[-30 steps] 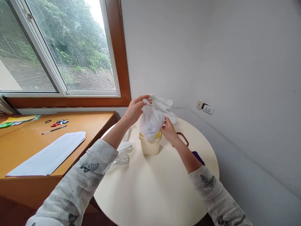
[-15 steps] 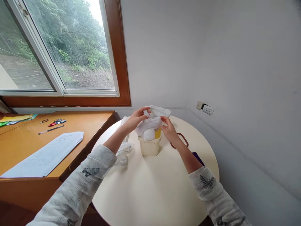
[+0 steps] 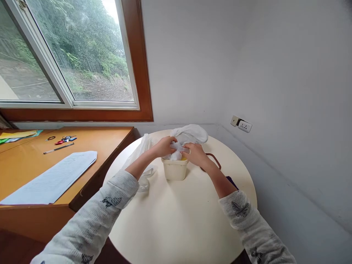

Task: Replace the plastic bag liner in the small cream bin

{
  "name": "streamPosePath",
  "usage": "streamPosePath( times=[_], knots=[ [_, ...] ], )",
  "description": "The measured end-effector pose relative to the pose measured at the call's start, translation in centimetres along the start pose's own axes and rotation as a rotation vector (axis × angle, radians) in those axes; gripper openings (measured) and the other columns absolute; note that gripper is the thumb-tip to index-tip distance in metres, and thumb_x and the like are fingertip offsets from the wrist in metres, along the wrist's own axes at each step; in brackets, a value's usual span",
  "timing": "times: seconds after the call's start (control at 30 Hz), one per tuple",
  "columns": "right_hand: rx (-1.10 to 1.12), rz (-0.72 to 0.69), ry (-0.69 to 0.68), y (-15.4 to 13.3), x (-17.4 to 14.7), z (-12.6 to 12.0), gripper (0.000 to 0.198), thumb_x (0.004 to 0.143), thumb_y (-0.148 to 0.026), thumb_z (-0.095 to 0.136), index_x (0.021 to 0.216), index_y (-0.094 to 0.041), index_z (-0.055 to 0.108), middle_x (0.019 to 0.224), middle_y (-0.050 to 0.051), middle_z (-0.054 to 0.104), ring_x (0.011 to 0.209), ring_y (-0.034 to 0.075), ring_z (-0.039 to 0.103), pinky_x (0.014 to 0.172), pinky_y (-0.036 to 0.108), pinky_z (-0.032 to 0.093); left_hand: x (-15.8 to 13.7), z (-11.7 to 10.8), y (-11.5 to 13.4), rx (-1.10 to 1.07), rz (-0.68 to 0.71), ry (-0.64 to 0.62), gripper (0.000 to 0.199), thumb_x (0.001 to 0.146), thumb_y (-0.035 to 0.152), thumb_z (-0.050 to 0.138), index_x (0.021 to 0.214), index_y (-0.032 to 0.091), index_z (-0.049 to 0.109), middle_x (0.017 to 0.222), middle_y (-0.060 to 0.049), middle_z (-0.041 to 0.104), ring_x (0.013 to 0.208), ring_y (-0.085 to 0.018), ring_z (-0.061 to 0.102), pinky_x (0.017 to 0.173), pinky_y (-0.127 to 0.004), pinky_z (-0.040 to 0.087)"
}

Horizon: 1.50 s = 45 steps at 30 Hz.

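From the head view I see the left hand (image 3: pixel 165 146) and right hand (image 3: pixel 196 154), grips nearly closed, pinching a white bag (image 3: pixel 190 134) over and behind the cream tub (image 3: pixel 175 171). Left of the tub sprawls see-through plastic (image 3: pixel 142 149); right of it, the right forearm (image 3: pixel 218 179) partly hides a brown loop (image 3: pixel 215 160).

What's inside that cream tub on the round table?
Crumpled white material shows at the mouth of the cream tub, with a sliver of yellow at right. The left hand and right hand block part of the view, and whatever lies deeper is hidden.
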State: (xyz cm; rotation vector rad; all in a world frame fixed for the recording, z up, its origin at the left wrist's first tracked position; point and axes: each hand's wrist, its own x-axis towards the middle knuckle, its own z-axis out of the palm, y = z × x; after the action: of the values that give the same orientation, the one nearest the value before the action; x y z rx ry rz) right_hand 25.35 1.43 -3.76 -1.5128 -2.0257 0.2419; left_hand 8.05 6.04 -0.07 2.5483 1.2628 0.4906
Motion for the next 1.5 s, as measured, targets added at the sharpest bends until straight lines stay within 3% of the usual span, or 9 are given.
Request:
streamPosePath(
  times=[0.1, 0.23, 0.33, 0.57, 0.7, 0.83, 1.13, 1.27, 1.5],
  knots=[
    [-0.026, -0.024, -0.049, 0.0, 0.2, 0.1, 0.012, 0.074, -0.021, 0.053, 0.076, -0.02, 0.064, 0.083, 0.003, 0.067, 0.092, 0.021, 0.056, 0.099, 0.042, 0.021, 0.4, 0.8, 0.1, 0.045, 0.048, -0.087, 0.03, 0.061, 0.022, 0.057, 0.09, 0.018, 0.061, 0.085, -0.006, 0.063, 0.081, -0.022, 0.058, 0.067, -0.027, 0.044],
    [-0.024, -0.063, -0.086, 0.0, 0.0, -0.1, 0.018, 0.071, -0.014, 0.048, 0.064, -0.021, 0.063, 0.067, 0.0, 0.064, 0.08, 0.018, 0.058, 0.091, 0.037, 0.031, 0.3, 1.4, 0.2, 0.056, 0.086, -0.223, 0.015, 0.064, 0.028, 0.057, 0.074, 0.02, 0.062, 0.066, -0.001, 0.062, 0.063, -0.018, 0.057, 0.055, -0.024, 0.04],
    [0.002, -0.059, -0.037, 0.1, -0.1, -0.4, 0.024, 0.074, -0.012, 0.042, 0.075, -0.022, 0.064, 0.08, 0.0, 0.066, 0.083, 0.017, 0.058, 0.087, 0.032, 0.035, -0.2, 1.1, 0.3, 0.054, 0.091, -0.241, 0.016, 0.067, 0.033, 0.055, 0.073, 0.02, 0.063, 0.065, -0.001, 0.062, 0.063, -0.019, 0.057, 0.056, -0.025, 0.04],
    [0.058, 0.058, 0.064, 1.2, 0.7, 0.2, 0.04, 0.079, -0.018, 0.041, 0.118, -0.019, 0.05, 0.125, 0.01, 0.05, 0.116, 0.021, 0.044, 0.099, 0.037, 0.03, -0.8, 1.0, 0.5, 0.043, 0.034, -0.109, 0.048, 0.077, 0.043, 0.048, 0.119, 0.02, 0.047, 0.123, -0.014, 0.049, 0.095, -0.025, 0.057, 0.082, -0.033, 0.041],
    [0.102, 0.132, 0.02, 1.9, 1.2, 1.1, 0.055, 0.079, -0.024, 0.043, 0.133, -0.018, 0.035, 0.132, 0.012, 0.043, 0.122, 0.025, 0.04, 0.1, 0.041, 0.03, -0.5, 1.9, 0.5, 0.059, 0.013, -0.15, 0.064, 0.075, 0.044, 0.052, 0.129, 0.015, 0.035, 0.126, -0.019, 0.047, 0.112, -0.031, 0.048, 0.085, -0.035, 0.04],
    [0.138, 0.186, 0.01, 3.1, 1.7, 1.3, 0.061, 0.078, -0.02, 0.039, 0.138, -0.019, 0.026, 0.138, 0.013, 0.035, 0.127, 0.024, 0.034, 0.1, 0.042, 0.031, 0.7, 2.5, 0.0, 0.07, 0.026, -0.217, 0.058, 0.073, 0.043, 0.053, 0.123, 0.014, 0.042, 0.12, -0.017, 0.053, 0.115, -0.032, 0.046, 0.085, -0.034, 0.039],
    [0.129, 0.289, 0.011, 6.7, 3.4, 2.1, 0.047, 0.069, -0.027, 0.056, 0.116, -0.022, 0.052, 0.12, 0.012, 0.053, 0.11, 0.027, 0.05, 0.089, 0.042, 0.038, 3.6, 3.6, -1.8, 0.039, 0.06, -0.308, 0.043, 0.063, 0.026, 0.057, 0.106, 0.025, 0.053, 0.096, -0.005, 0.065, 0.082, -0.023, 0.06, 0.066, -0.027, 0.043],
    [0.122, 0.289, 0.077, 7.0, 4.0, 2.0, 0.016, 0.068, -0.024, 0.055, 0.081, -0.019, 0.063, 0.095, 0.009, 0.061, 0.09, 0.024, 0.057, 0.08, 0.04, 0.042, 3.9, 4.2, -2.0, -0.02, 0.076, -0.247, 0.033, 0.06, 0.019, 0.056, 0.092, 0.024, 0.058, 0.089, -0.003, 0.065, 0.08, -0.023, 0.06, 0.068, -0.028, 0.043],
    [0.144, 0.107, 0.374, 4.0, 4.8, -1.9, 0.025, 0.068, -0.012, 0.046, 0.088, -0.02, 0.058, 0.105, 0.006, 0.053, 0.098, 0.018, 0.051, 0.09, 0.032, 0.039, 3.0, 1.7, -1.2, -0.24, 0.069, -0.034, 0.034, 0.066, 0.021, 0.056, 0.1, 0.019, 0.055, 0.097, -0.009, 0.062, 0.09, -0.024, 0.058, 0.076, -0.034, 0.045]
  ],
)
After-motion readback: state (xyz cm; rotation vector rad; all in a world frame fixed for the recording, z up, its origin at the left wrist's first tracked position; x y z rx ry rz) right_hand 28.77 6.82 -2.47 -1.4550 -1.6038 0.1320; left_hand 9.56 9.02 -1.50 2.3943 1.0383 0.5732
